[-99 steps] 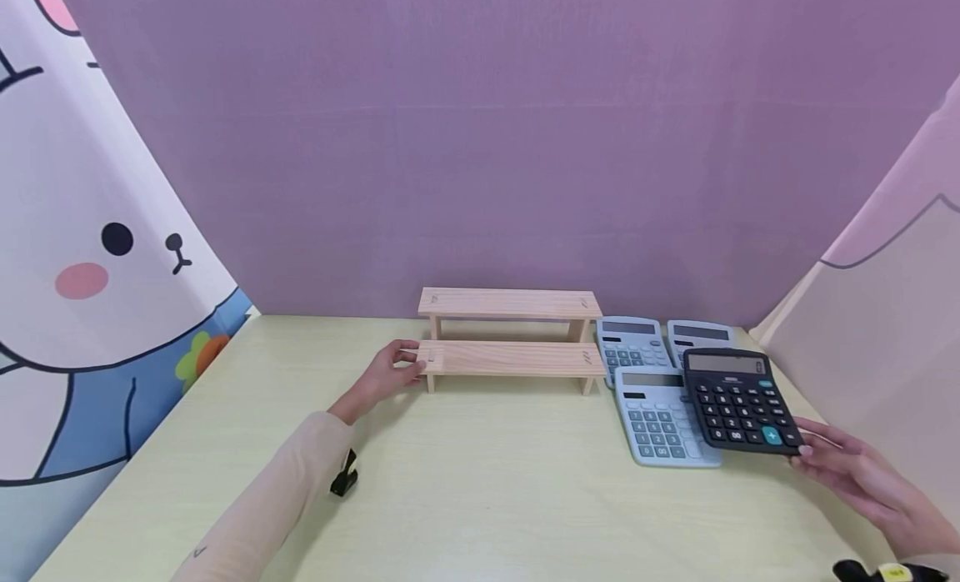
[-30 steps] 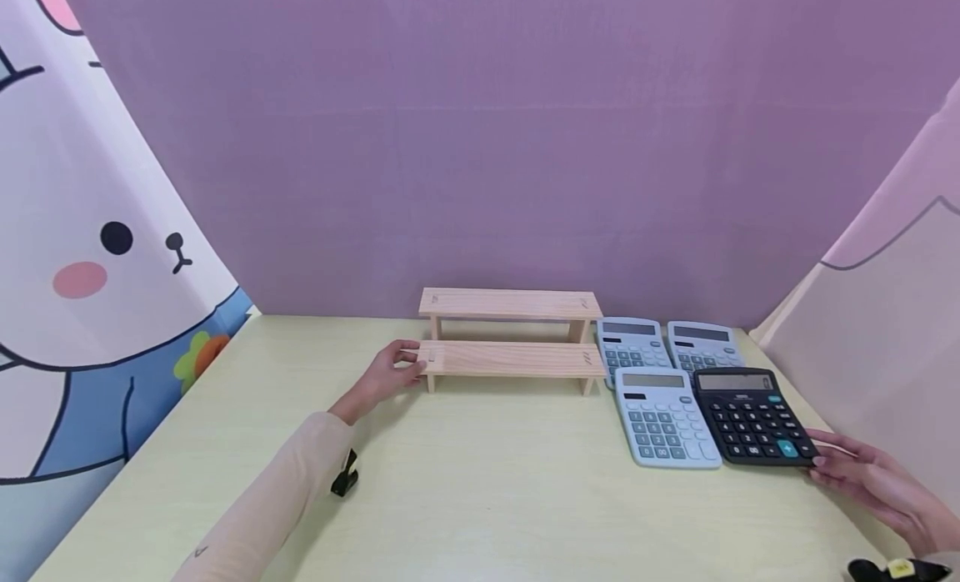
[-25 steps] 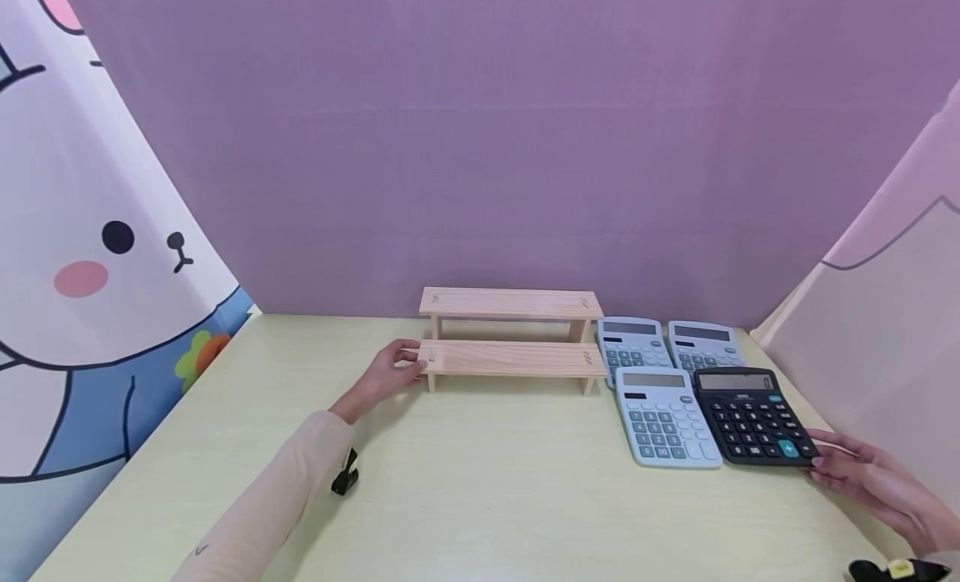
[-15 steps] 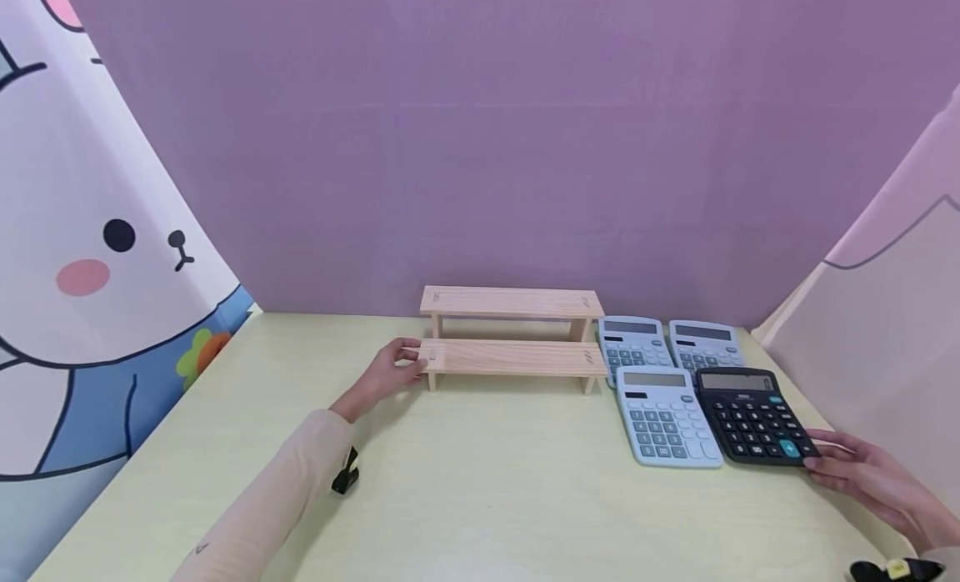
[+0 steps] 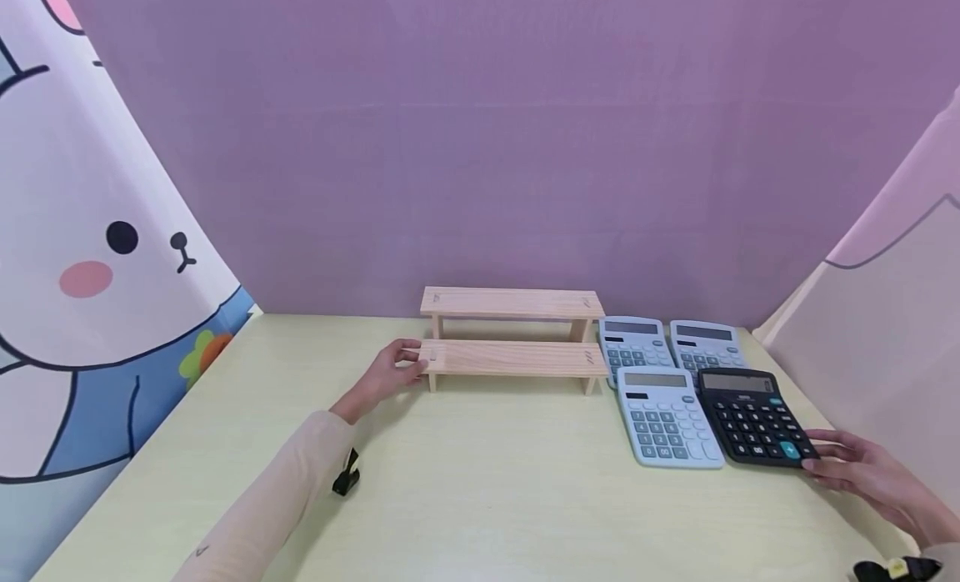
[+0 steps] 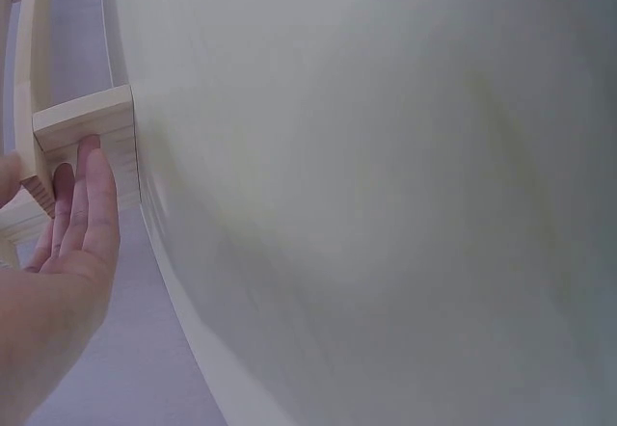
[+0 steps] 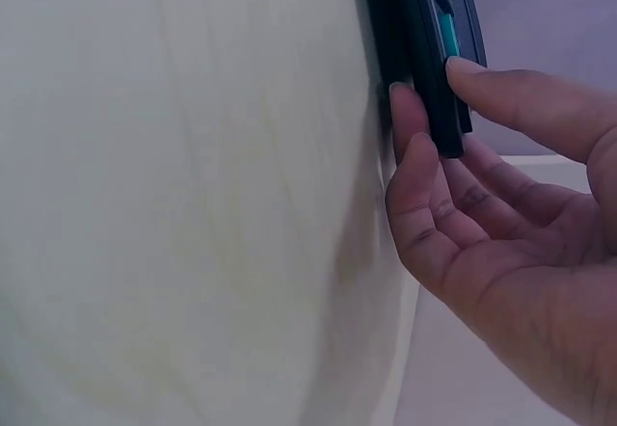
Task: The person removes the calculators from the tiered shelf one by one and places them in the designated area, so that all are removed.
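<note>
A two-tier wooden stand (image 5: 517,358) stands by the back wall. My left hand (image 5: 384,373) grips the left end of its lower board; in the left wrist view, the fingers (image 6: 92,224) reach beneath the board against the leg. To the right, a black calculator (image 5: 753,419) with a teal plus key lies beside a light blue calculator (image 5: 667,419). My right hand (image 5: 862,474) pinches its lower right corner. Seen from the right wrist, the thumb (image 7: 521,98) presses on its top face and fingertips are under the black calculator's edge (image 7: 429,69).
Two more light blue calculators, a left one (image 5: 632,340) and a right one (image 5: 705,342), lie behind the front pair, close to the stand. A purple wall (image 5: 510,148) rises at the back. Printed cloth (image 5: 112,340) hangs at left, a pale panel (image 5: 877,340) at right.
The black calculator was tilted over the front light blue one; it has moved right and toward me and now lies beside it. My right thumb has shifted onto its corner. My left hand stays put.
</note>
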`<state>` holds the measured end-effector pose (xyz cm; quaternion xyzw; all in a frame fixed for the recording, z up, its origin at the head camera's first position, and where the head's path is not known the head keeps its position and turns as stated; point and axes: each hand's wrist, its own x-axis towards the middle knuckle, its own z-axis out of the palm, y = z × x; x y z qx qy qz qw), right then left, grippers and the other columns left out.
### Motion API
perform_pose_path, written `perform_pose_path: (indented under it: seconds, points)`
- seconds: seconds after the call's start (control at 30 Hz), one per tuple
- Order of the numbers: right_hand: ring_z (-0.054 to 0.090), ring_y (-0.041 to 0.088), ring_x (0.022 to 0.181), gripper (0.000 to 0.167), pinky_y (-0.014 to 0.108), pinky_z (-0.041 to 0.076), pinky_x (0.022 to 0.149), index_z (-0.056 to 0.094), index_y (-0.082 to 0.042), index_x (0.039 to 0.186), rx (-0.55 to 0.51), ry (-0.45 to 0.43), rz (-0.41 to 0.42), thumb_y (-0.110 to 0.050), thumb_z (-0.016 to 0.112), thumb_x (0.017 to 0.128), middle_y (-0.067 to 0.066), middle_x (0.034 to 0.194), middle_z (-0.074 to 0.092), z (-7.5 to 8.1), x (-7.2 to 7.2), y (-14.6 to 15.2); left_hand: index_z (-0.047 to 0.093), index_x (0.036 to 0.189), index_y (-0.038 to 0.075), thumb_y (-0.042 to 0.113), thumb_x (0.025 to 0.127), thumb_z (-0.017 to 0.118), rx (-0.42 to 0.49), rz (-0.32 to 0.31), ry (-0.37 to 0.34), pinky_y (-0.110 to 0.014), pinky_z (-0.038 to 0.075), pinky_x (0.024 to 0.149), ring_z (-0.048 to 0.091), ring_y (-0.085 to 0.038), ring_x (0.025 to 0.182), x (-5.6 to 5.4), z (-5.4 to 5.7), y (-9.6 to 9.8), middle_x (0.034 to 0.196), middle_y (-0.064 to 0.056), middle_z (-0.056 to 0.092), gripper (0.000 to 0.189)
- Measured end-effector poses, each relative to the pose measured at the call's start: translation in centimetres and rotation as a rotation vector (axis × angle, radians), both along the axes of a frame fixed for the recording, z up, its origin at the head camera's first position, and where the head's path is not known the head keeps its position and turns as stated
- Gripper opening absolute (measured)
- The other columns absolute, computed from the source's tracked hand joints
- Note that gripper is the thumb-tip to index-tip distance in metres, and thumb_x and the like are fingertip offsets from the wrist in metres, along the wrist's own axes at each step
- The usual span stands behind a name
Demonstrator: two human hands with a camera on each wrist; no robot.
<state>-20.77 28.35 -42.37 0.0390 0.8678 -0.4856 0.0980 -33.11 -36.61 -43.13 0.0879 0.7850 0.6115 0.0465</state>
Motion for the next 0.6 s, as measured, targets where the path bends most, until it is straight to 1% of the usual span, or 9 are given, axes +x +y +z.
perform_pose_path:
  seconds: [0.07, 0.1, 0.13, 0.17, 0.23, 0.33, 0.6]
  points:
    - [0.061, 0.004, 0.079, 0.057, 0.028, 0.058, 0.069, 0.029, 0.014, 0.129, 0.095, -0.020, -0.018, -0.012, 0.059, 0.088, 0.007, 0.099, 0.059, 0.38, -0.18, -0.36, 0.036, 0.128, -0.007, 0.004, 0.090, 0.054, 0.003, 0.002, -0.008, -0.041, 0.056, 0.086, 0.062, -0.039, 0.092, -0.01, -0.09, -0.06, 0.114, -0.030, 0.049, 0.044]
    - [0.061, 0.004, 0.079, 0.066, 0.028, 0.058, 0.069, 0.020, 0.020, 0.130, 0.130, -0.028, -0.022, -0.013, 0.059, 0.088, 0.016, 0.102, 0.057, 0.54, -0.24, -0.52, 0.036, 0.128, -0.008, 0.004, 0.090, 0.054, 0.004, 0.003, -0.007, -0.041, 0.056, 0.086, 0.062, -0.039, 0.093, -0.02, -0.14, -0.08, 0.115, -0.030, 0.049, 0.044]
    - [0.060, 0.004, 0.079, 0.071, 0.028, 0.058, 0.069, 0.014, 0.022, 0.131, 0.152, -0.036, -0.024, -0.014, 0.058, 0.088, 0.023, 0.106, 0.054, 0.67, -0.30, -0.66, 0.036, 0.128, -0.008, 0.004, 0.090, 0.054, 0.001, 0.001, -0.005, -0.041, 0.056, 0.086, 0.062, -0.039, 0.093, -0.03, -0.18, -0.12, 0.115, -0.030, 0.049, 0.044]
    - [0.060, 0.004, 0.079, 0.072, 0.028, 0.057, 0.069, 0.013, 0.022, 0.131, 0.167, -0.047, -0.027, -0.015, 0.058, 0.089, 0.028, 0.110, 0.051, 0.78, -0.35, -0.76, 0.036, 0.128, -0.008, 0.004, 0.090, 0.054, -0.002, -0.001, -0.003, -0.041, 0.056, 0.086, 0.062, -0.039, 0.093, -0.03, -0.20, -0.14, 0.115, -0.030, 0.049, 0.044]
    - [0.059, 0.003, 0.079, 0.072, 0.028, 0.057, 0.069, 0.013, 0.022, 0.131, 0.172, -0.052, -0.029, -0.014, 0.058, 0.088, 0.033, 0.114, 0.047, 0.88, -0.35, -0.93, 0.036, 0.128, -0.008, 0.005, 0.090, 0.054, -0.005, 0.001, -0.001, -0.041, 0.056, 0.086, 0.062, -0.039, 0.093, -0.02, -0.23, -0.17, 0.115, -0.030, 0.049, 0.044]
    - [0.059, 0.002, 0.079, 0.073, 0.028, 0.057, 0.068, 0.014, 0.022, 0.131, 0.172, -0.050, -0.034, -0.014, 0.059, 0.088, 0.032, 0.114, 0.047, 0.91, -0.32, -1.03, 0.036, 0.128, -0.007, 0.005, 0.091, 0.054, -0.005, 0.001, -0.001, -0.041, 0.056, 0.086, 0.062, -0.038, 0.093, -0.03, -0.24, -0.17, 0.115, -0.030, 0.048, 0.044]
    - [0.057, 0.001, 0.079, 0.072, 0.026, 0.055, 0.067, 0.015, 0.021, 0.131, 0.178, -0.053, -0.037, -0.017, 0.059, 0.089, 0.022, 0.111, 0.052, 0.89, -0.38, -0.99, 0.036, 0.128, -0.007, 0.004, 0.090, 0.054, -0.003, 0.005, -0.003, -0.039, 0.057, 0.084, 0.063, -0.035, 0.090, 0.00, -0.30, -0.21, 0.114, -0.030, 0.049, 0.043]
